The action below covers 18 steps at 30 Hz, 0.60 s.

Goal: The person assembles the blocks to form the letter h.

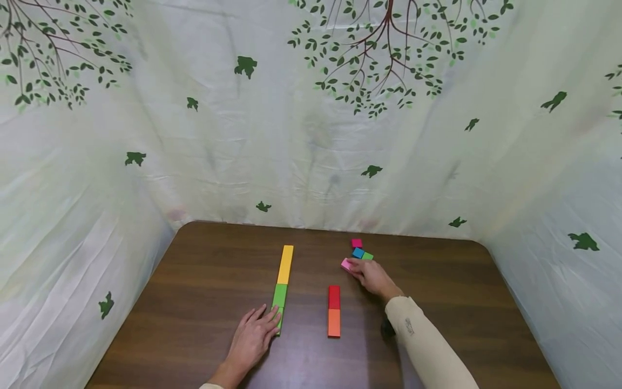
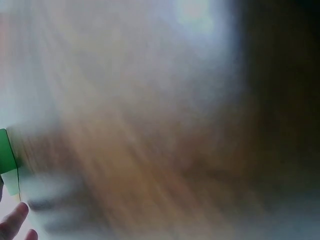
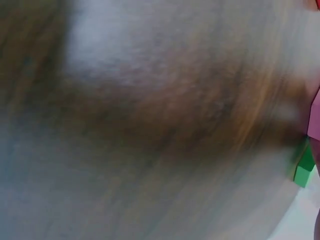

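The pink block (image 1: 345,264) lies on the table (image 1: 204,270) right of the middle, toward the far edge, and the right hand (image 1: 373,277) has its fingertips on it, fingers curled over its near side in a light pinch. Just behind it sits a small cluster: a blue block (image 1: 358,253) touching a small green block (image 1: 367,256), with a magenta block (image 1: 357,243) just beyond them, nearest the far edge. The right wrist view is badly blurred; only a green corner (image 3: 303,170) and a pink edge (image 3: 314,120) show at its right side.

Nearer the front edge, a red block (image 1: 333,297) and an orange block (image 1: 333,322) lie end to end in a short strip, just left of the right forearm (image 1: 427,346).

Left of that runs a longer strip: a yellow bar (image 1: 285,264) at the far end, then a green bar (image 1: 279,302) toward the front. The left hand (image 1: 252,337) lies flat with fingers straight and a little spread, its fingertips touching the near end of the green bar. The left wrist view is blurred too, showing a green end (image 2: 7,160) and fingertips (image 2: 15,220) at its left edge.

Bare wood lies open between the two strips, along the left edge, and across the right side out to the rounded far right corner. A leaf-printed cloth (image 1: 311,135) walls the table at the back and both sides.
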Each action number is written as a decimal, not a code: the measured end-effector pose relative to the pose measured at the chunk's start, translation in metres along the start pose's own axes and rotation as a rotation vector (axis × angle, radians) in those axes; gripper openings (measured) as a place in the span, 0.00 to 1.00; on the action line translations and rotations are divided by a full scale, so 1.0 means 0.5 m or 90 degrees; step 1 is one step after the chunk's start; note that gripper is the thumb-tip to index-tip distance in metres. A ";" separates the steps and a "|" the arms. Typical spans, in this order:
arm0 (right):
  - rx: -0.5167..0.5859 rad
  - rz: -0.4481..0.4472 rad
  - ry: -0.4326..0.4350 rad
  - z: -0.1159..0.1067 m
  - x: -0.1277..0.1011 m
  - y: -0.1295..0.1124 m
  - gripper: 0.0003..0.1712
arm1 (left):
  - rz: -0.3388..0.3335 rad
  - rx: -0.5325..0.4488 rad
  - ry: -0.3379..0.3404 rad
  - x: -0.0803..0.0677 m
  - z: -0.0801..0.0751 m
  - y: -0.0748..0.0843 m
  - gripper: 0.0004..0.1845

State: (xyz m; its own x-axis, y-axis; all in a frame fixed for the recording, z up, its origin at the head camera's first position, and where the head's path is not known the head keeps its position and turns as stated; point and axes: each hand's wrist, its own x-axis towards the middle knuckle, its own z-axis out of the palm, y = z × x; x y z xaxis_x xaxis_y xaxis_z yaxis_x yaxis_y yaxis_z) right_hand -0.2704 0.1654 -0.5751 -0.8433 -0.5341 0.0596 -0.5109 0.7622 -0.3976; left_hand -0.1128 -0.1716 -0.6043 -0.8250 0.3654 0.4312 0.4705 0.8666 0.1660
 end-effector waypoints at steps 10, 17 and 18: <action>-0.049 0.037 -0.022 -0.005 0.024 -0.016 0.16 | 0.002 -0.005 -0.003 0.002 -0.002 -0.001 0.18; -0.047 -0.034 0.015 0.002 0.033 -0.018 0.12 | -0.008 -0.007 -0.016 0.002 -0.006 0.001 0.18; -0.047 -0.031 0.013 0.003 0.034 -0.020 0.12 | -0.008 -0.005 -0.019 0.002 -0.006 0.001 0.18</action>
State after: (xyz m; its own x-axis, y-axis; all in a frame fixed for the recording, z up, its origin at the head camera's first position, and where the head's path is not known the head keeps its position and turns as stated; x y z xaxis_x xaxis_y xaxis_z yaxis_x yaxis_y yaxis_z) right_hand -0.2796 0.1482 -0.5713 -0.8202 -0.5639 0.0965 -0.5615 0.7611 -0.3246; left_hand -0.1124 -0.1720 -0.6012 -0.8398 0.3642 0.4025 0.4623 0.8686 0.1786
